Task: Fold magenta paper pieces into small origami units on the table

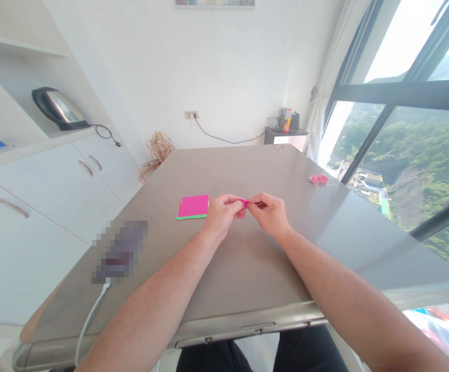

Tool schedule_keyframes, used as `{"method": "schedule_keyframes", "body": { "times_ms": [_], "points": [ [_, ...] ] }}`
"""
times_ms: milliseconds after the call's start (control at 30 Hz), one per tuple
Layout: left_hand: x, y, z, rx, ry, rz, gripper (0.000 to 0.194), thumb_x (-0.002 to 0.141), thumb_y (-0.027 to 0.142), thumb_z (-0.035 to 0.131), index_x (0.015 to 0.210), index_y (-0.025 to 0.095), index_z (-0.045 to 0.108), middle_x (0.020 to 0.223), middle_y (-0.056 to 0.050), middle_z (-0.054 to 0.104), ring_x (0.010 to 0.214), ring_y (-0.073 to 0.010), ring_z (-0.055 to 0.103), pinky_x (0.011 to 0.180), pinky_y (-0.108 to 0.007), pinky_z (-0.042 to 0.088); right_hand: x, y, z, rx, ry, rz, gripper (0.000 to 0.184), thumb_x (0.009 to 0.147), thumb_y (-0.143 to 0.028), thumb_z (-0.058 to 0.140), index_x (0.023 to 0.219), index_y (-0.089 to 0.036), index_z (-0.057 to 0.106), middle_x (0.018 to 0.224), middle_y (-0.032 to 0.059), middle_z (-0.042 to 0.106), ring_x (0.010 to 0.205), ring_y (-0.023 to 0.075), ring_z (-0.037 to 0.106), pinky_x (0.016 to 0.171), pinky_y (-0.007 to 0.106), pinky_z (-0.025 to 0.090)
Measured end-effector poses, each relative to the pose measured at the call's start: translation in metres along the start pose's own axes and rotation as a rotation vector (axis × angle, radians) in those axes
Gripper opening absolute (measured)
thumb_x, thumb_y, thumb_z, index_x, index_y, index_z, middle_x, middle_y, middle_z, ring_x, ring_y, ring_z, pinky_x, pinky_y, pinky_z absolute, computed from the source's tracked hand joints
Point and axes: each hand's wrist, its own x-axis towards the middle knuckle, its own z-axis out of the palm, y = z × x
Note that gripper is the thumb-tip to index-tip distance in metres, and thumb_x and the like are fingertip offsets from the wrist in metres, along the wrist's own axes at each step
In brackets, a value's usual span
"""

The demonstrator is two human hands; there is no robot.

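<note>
Between my two hands, above the middle of the table, is a small folded piece of magenta paper (244, 203). My left hand (226, 209) pinches its left end between thumb and fingers. From the other side, the fingertips of my right hand (268, 209) are closed on the right end. Most of the paper is hidden by my fingers, so its exact shape does not show. Just left of my left hand lies a stack of square coloured paper (193, 205), magenta on top with a green edge below.
Pink folded paper pieces (319, 179) rest near the table's right edge. On the left of the grey table (240, 165) lies a blurred-out object (120, 252) with a white cable (90, 320). A kettle (62, 109) stands on the left shelf; windows (402, 119) are at right.
</note>
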Motion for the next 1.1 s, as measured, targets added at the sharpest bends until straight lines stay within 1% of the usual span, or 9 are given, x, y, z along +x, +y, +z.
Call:
{"method": "schedule_keyframes", "body": {
  "times_ms": [100, 233, 333, 433, 633, 900, 1100],
  "points": [
    [-0.001, 0.000, 0.001, -0.020, -0.021, 0.006, 0.016, 0.065, 0.022, 0.075, 0.078, 0.014, 0.069, 0.064, -0.002, 0.067, 0.060, -0.0134, 0.063, 0.064, -0.030, 0.054, 0.000, -0.002, 0.001, 0.071, -0.018, 0.095, 0.008, 0.072, -0.024, 0.066, 0.076, -0.022, 0.074, 0.071, -0.0002, 0.072, 0.063, 0.0155, 0.067, 0.061, 0.029, 0.054],
    [-0.003, 0.000, 0.005, -0.117, -0.015, 0.005, 0.019, 0.066, 0.023, 0.076, 0.080, 0.015, 0.067, 0.069, -0.003, 0.069, 0.063, -0.0138, 0.065, 0.067, -0.031, 0.055, 0.001, -0.003, 0.005, 0.253, -0.022, 0.224, 0.014, 0.071, -0.025, 0.069, 0.082, -0.021, 0.075, 0.076, 0.0021, 0.073, 0.069, 0.0183, 0.070, 0.067, 0.033, 0.059],
    [-0.004, -0.002, 0.006, -0.129, -0.022, 0.013, 0.021, 0.067, 0.025, 0.077, 0.082, 0.015, 0.066, 0.071, -0.004, 0.071, 0.066, -0.0154, 0.067, 0.070, -0.033, 0.056, 0.002, -0.003, 0.007, 0.336, 0.005, 0.294, 0.015, 0.069, -0.025, 0.070, 0.082, -0.020, 0.075, 0.071, 0.0019, 0.072, 0.066, 0.0190, 0.070, 0.068, 0.036, 0.060],
    [-0.003, -0.006, 0.006, -0.084, -0.027, 0.044, 0.020, 0.067, 0.026, 0.077, 0.080, 0.017, 0.065, 0.070, -0.003, 0.070, 0.067, -0.0161, 0.067, 0.071, -0.033, 0.056, 0.002, -0.004, 0.008, 0.390, 0.020, 0.331, 0.012, 0.066, -0.023, 0.070, 0.077, -0.020, 0.074, 0.067, 0.0006, 0.071, 0.061, 0.0176, 0.068, 0.064, 0.034, 0.060],
    [-0.002, -0.011, 0.005, -0.020, 0.003, 0.099, 0.014, 0.069, 0.025, 0.074, 0.077, 0.018, 0.067, 0.069, -0.001, 0.067, 0.066, -0.0144, 0.064, 0.065, -0.029, 0.053, 0.003, -0.008, 0.009, 0.396, 0.040, 0.331, 0.011, 0.063, -0.018, 0.064, 0.071, -0.021, 0.071, 0.061, -0.0013, 0.067, 0.054, 0.0134, 0.061, 0.054, 0.028, 0.053],
    [-0.003, -0.005, 0.005, -0.052, -0.007, 0.106, 0.012, 0.066, 0.022, 0.073, 0.074, 0.018, 0.066, 0.062, 0.002, 0.062, 0.059, -0.0120, 0.058, 0.060, -0.027, 0.049, 0.002, -0.010, 0.006, 0.362, -0.022, 0.262, 0.009, 0.067, -0.021, 0.064, 0.073, -0.021, 0.070, 0.068, -0.0015, 0.067, 0.057, 0.0132, 0.062, 0.057, 0.027, 0.052],
    [-0.001, -0.008, 0.006, -0.066, 0.001, 0.095, 0.010, 0.065, 0.018, 0.072, 0.072, 0.017, 0.065, 0.057, 0.003, 0.060, 0.056, -0.0114, 0.056, 0.057, -0.026, 0.047, 0.001, -0.006, 0.007, 0.321, -0.055, 0.202, 0.008, 0.070, -0.018, 0.062, 0.072, -0.021, 0.068, 0.068, -0.0025, 0.067, 0.058, 0.0124, 0.062, 0.057, 0.027, 0.051]
  ]
}}
